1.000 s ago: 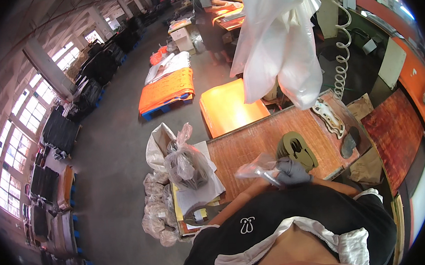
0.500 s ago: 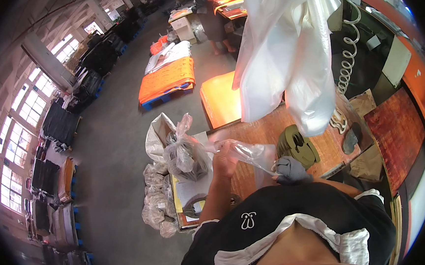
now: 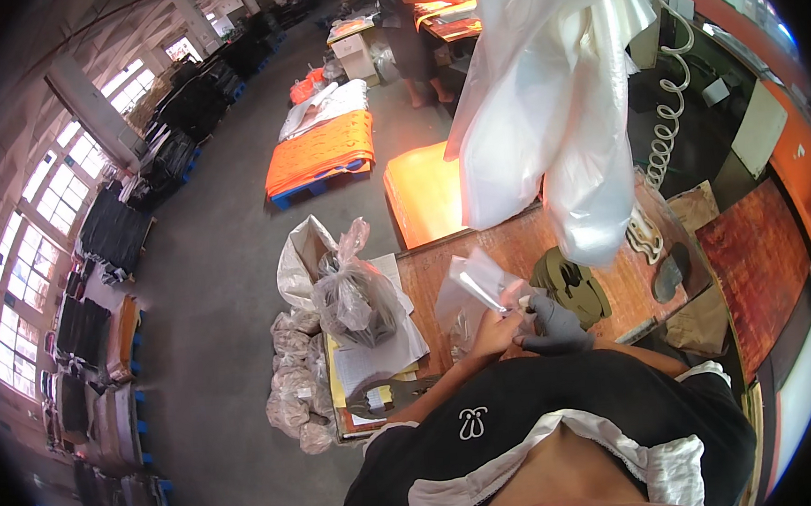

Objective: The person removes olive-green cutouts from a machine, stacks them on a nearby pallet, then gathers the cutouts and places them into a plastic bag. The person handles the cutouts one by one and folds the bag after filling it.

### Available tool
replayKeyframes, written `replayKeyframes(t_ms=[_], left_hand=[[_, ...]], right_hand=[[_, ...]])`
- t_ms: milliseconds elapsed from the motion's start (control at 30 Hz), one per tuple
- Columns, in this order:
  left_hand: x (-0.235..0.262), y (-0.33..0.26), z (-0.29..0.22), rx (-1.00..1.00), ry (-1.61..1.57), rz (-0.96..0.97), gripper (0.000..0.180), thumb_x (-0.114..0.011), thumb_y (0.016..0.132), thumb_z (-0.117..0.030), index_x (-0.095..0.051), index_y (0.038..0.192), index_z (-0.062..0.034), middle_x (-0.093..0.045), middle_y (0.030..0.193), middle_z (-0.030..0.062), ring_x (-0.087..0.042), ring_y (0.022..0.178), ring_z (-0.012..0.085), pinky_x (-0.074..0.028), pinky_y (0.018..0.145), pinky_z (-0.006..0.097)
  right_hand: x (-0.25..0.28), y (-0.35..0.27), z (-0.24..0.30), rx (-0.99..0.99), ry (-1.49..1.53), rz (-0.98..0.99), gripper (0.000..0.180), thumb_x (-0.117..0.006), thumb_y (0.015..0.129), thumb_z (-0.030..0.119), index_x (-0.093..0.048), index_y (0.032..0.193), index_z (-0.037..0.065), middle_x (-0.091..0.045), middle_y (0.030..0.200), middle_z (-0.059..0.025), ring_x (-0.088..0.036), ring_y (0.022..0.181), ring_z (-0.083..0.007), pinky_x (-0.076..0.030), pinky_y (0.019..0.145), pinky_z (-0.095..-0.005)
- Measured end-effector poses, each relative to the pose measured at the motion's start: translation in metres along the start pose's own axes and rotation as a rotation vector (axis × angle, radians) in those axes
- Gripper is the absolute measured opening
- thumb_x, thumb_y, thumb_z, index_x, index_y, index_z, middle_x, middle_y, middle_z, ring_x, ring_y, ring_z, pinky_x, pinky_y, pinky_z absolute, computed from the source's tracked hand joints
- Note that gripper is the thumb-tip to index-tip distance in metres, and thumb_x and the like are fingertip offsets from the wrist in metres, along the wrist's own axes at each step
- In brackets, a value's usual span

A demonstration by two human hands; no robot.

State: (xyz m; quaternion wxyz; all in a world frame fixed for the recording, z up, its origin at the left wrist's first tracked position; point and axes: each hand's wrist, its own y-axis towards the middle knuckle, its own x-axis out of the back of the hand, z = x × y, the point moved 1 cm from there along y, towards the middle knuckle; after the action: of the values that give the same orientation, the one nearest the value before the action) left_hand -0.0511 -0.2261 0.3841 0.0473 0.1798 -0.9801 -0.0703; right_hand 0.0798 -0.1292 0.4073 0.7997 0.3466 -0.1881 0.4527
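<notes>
I am watching my bare left hand [image 3: 493, 330] and gloved right hand [image 3: 552, 327] pinching a clear plastic bag [image 3: 469, 291] above the bench [image 3: 508, 246]; the slick film may be slipping, spilling contents.

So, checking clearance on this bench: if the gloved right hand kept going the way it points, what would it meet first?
Probably the clear plastic bag that the bare left hand holds: the right hand points left toward it; depth is unclear.
</notes>
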Motion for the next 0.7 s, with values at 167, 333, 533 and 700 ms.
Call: replayKeyframes(t_ms=[167, 333, 533, 700], left_hand=[[0.001, 0.000, 0.004, -0.018, -0.198, -0.244, 0.033, -0.055, 0.085, -0.009, -0.048, 0.115, 0.0023, -0.056, 0.103, 0.0076, -0.053, 0.088, 0.0112, -0.044, 0.076, 0.025], [-0.004, 0.001, -0.005, -0.032, -0.204, -0.272, 0.019, -0.060, 0.082, -0.007, -0.055, 0.099, 0.0005, -0.057, 0.089, 0.0002, -0.053, 0.081, 0.0095, -0.043, 0.072, 0.026], [-0.010, 0.000, -0.014, -0.069, -0.104, -0.252, 0.018, -0.062, 0.079, -0.007, -0.055, 0.094, -0.0004, -0.057, 0.084, 0.0023, -0.053, 0.080, 0.0104, -0.044, 0.071, 0.028], [0.003, -0.003, -0.012, -0.036, -0.037, -0.084, 0.023, -0.060, 0.083, -0.016, -0.055, 0.100, -0.0007, -0.057, 0.086, 0.0035, -0.054, 0.081, 0.0115, -0.045, 0.073, 0.028]], right_hand=[[-0.003, -0.004, 0.001, -0.435, 0.213, 0.170, 0.037, -0.068, 0.074, 0.034, -0.053, 0.093, 0.006, -0.058, 0.083, -0.0147, -0.058, 0.076, -0.0306, -0.045, 0.067, -0.0381], [-0.009, -0.006, 0.001, -0.251, 0.061, 0.240, 0.033, -0.065, 0.076, 0.034, -0.054, 0.089, 0.006, -0.058, 0.079, -0.0153, -0.059, 0.074, -0.0301, -0.044, 0.064, -0.0397], [-0.024, -0.010, -0.016, -0.249, 0.287, 0.169, 0.019, -0.057, 0.082, 0.023, -0.055, 0.077, 0.005, -0.056, 0.069, -0.0130, -0.057, 0.068, -0.0267, -0.043, 0.062, -0.0371], [-0.032, -0.014, -0.027, -0.307, 0.620, 0.043, 0.015, -0.055, 0.083, 0.018, -0.056, 0.076, 0.004, -0.054, 0.065, -0.0055, -0.052, 0.063, -0.0144, -0.040, 0.056, -0.0307]])
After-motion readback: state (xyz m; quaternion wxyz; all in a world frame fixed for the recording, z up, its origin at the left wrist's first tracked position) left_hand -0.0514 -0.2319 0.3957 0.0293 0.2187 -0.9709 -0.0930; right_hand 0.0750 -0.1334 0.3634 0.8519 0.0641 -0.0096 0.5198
